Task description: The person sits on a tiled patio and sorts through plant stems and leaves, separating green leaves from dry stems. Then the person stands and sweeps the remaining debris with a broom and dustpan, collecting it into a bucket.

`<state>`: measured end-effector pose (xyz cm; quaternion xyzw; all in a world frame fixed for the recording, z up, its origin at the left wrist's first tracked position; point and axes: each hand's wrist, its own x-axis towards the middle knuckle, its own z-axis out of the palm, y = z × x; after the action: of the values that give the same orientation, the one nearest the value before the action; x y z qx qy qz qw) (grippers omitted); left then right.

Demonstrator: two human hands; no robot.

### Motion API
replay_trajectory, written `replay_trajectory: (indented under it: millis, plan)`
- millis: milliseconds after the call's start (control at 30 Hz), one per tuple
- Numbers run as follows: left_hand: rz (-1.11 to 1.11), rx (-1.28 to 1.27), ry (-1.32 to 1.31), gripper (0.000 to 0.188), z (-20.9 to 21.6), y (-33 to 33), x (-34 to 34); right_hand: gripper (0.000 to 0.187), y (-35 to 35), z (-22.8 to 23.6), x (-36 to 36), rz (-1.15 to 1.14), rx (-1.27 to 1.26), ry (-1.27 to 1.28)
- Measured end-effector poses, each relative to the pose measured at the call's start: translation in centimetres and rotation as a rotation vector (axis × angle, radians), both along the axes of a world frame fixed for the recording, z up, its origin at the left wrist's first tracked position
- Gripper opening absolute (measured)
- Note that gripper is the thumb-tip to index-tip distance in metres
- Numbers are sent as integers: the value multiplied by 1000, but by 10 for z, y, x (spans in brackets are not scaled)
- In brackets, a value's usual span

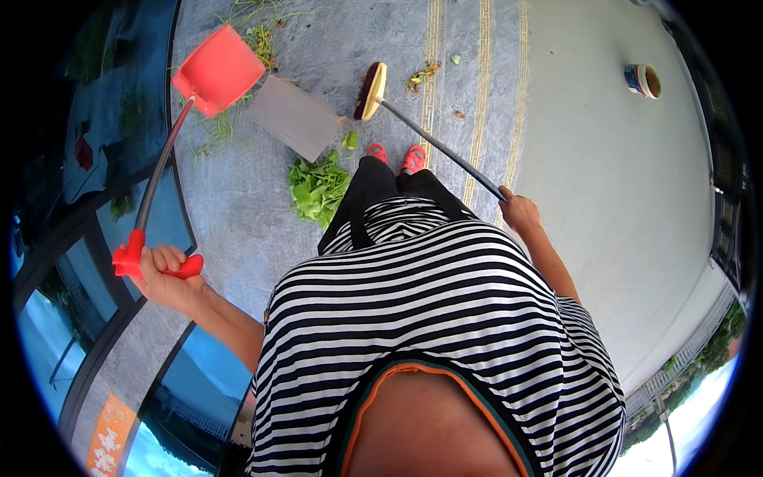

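Observation:
At the left, my left hand (164,276) is wrapped round the red grip of a long-handled dustpan (218,70). Its red pan is at the upper left, over green plant scraps (266,40). My right hand (520,211) grips the upper end of a broom's grey pole. The broom head (371,91), cream with dark bristles, is ahead of my feet, to the right of the pan. From this view I cannot tell whether pan and bristles touch the ground. Between them lies a flat grey-brown board (297,117).
A heap of green leaves (318,188) lies just left of my legs. Wilted bits (422,77) lie near the patterned gold strips (482,95). A small bucket (642,81) stands far right on pale concrete. Dark-framed glass (79,230) runs along the left.

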<state>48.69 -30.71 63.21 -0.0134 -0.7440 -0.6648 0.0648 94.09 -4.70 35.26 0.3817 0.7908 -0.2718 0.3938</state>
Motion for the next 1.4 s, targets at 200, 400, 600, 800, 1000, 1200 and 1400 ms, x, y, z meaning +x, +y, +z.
replay_trajectory:
  millis: [200,400,600,800,1000,1200,1400]
  plan:
    - [-53,-11,-3,35,2,9,-10,35,9,10,44,-179,96,-141]
    - [-68,-8,-18,36,1,17,-15,39,0,53,98,-221,175,-131]
    - [-105,48,-53,37,-2,10,-22,38,-16,64,57,-208,204,-12]
    - [-178,104,-59,40,-12,0,-40,34,-17,11,-48,-275,137,9]
    - [-161,143,-92,42,-32,-19,-44,39,-14,-28,24,-379,122,-144]
    - [-177,197,-98,41,-36,-38,-58,33,-75,32,110,-448,300,-175]
    - [-234,141,-125,39,-31,-30,-60,34,-84,50,78,-432,376,0]
